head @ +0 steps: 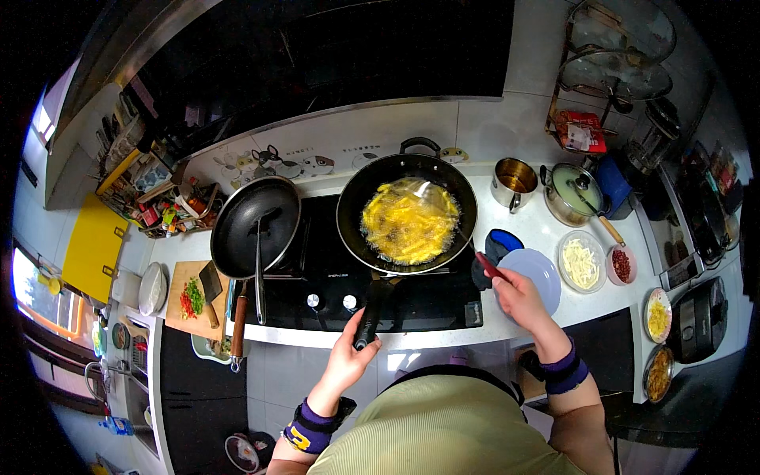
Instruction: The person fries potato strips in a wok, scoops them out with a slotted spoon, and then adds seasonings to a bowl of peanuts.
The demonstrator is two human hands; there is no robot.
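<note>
A black wok [347, 237] stands on the right burner, with yellow strips [409, 219] bubbling in oil. My left hand [350, 353] grips its black handle [371, 312]. My right hand [522, 300] holds the dark red handle of a utensil [488, 265]; its metal end reaches into the oil among the strips. A pale lilac plate [534, 279] lies just behind my right hand, beside a dark blue-lined cloth or mitt [504, 239]. On the left burner a black frying pan [252, 222] is tilted, with a long-handled metal utensil [259, 279] resting in it.
A wooden cutting board [178, 270] at left bears a cleaver [210, 284] and chopped red and green pieces. At right stand a metal mug [514, 181], a lidded pot [570, 190], a bowl of pale strips [582, 262] and a small bowl of reddish pieces [621, 265]. Spice bottles crowd the left corner.
</note>
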